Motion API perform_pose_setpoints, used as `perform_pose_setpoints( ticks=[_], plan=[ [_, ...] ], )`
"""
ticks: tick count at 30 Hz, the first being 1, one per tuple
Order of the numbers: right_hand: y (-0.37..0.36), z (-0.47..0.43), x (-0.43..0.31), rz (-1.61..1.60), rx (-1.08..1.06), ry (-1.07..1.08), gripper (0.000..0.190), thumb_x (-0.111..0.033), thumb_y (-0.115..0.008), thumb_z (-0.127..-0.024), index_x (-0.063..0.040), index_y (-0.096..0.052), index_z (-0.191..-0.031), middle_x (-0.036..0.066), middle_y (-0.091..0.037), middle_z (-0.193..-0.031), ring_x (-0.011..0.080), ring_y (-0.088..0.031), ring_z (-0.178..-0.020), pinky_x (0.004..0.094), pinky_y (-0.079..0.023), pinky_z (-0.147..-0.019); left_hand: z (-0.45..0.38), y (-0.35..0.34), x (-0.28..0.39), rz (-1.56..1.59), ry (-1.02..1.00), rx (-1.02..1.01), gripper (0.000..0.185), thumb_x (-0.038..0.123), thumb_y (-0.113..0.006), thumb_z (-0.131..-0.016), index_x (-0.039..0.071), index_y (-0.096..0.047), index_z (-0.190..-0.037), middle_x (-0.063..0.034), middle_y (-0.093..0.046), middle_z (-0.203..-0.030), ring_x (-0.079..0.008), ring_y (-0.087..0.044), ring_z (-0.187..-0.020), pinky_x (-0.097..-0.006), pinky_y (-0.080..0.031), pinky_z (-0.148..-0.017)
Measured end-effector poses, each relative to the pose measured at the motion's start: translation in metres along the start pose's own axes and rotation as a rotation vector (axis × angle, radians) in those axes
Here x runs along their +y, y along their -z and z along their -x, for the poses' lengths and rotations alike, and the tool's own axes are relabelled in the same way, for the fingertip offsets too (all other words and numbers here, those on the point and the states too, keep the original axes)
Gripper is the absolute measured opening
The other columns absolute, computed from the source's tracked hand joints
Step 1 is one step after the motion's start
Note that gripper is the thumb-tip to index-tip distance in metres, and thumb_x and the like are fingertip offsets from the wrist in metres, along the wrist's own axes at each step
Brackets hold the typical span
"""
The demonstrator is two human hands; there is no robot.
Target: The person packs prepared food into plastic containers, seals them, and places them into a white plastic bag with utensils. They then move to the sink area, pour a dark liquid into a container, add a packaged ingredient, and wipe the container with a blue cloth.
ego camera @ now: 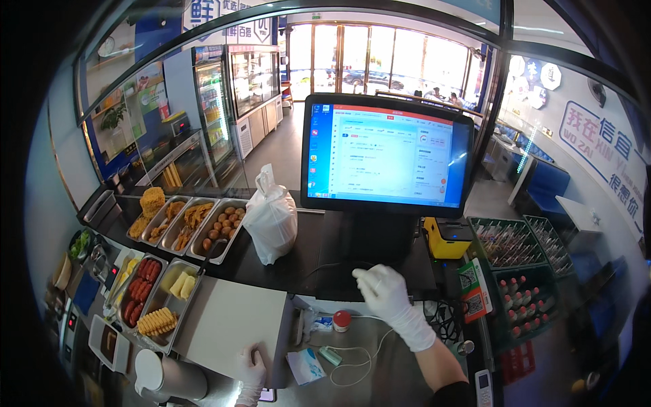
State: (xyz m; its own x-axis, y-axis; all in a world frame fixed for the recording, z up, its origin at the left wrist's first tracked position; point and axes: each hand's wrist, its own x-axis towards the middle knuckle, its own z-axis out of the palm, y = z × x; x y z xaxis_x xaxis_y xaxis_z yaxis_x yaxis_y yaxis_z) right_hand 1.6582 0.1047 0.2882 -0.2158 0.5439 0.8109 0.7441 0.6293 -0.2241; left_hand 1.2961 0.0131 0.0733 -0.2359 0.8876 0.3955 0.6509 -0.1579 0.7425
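My right hand (381,292), in a white glove, is raised below the touchscreen monitor (386,152), apart from its screen, with curled fingers; whether it holds anything small cannot be told. My left hand (252,364), gloved too, is at the right front of a pale flat-topped box (234,320), its fingers bent; its grip is unclear. Just below that hand a phone (267,395) shows partly. A tied white plastic bag (272,229) stands on the dark counter left of the monitor. Between the hands lie a tissue pack (305,366), a green power bank (330,355) with a white cable, and a red-lidded jar (342,320).
Metal trays hold brown eggs (223,227), sausages (142,287) and fried food. A steel jug (178,379) stands front left. To the right are a yellow printer (447,239), a payment-code stand (474,292), bottle crates (526,300) and a remote control (484,389). Glass panes surround the counter.
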Motion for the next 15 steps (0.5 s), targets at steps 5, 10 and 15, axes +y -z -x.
perform_pose_setpoints(
  ticks=[5, 10, 15],
  plan=[
    [-0.07, 0.035, -0.045, -0.18, -0.158, -0.092, 0.015, -0.011, -0.066, -0.084, -0.008, -0.068, -0.099, 0.01, -0.063, -0.074, 0.0288, -0.061, -0.07, 0.0394, -0.051, -0.062, -0.002, 0.013, 0.011, -0.06, -0.039, -0.022, 0.02, -0.002, -0.058, -0.087, 0.004, -0.064, -0.106, -0.0132, -0.065, -0.097, -0.0301, -0.061, -0.094, -0.0378, -0.05, -0.083],
    [-0.135, 0.058, -0.079, -0.25, -0.42, -0.33, 0.028, -0.02, -0.064, -0.089, -0.007, -0.064, -0.114, 0.016, -0.068, -0.098, 0.0334, -0.065, -0.095, 0.0424, -0.054, -0.081, -0.004, 0.009, -0.001, 0.036, -0.056, -0.022, 0.02, -0.002, -0.058, -0.087, 0.004, -0.063, -0.106, -0.0119, -0.065, -0.099, -0.0291, -0.061, -0.094, -0.0372, -0.051, -0.083],
    [-0.149, 0.028, -0.089, -0.18, -0.378, -0.257, 0.033, -0.018, -0.063, -0.089, -0.002, -0.06, -0.118, 0.015, -0.067, -0.102, 0.032, -0.063, -0.099, 0.0418, -0.052, -0.086, -0.003, 0.008, -0.008, 0.206, 0.118, -0.057, 0.015, 0.002, -0.06, -0.088, 0.003, -0.066, -0.102, -0.013, -0.064, -0.099, -0.0283, -0.062, -0.096, -0.0364, -0.052, -0.085]
  ],
)
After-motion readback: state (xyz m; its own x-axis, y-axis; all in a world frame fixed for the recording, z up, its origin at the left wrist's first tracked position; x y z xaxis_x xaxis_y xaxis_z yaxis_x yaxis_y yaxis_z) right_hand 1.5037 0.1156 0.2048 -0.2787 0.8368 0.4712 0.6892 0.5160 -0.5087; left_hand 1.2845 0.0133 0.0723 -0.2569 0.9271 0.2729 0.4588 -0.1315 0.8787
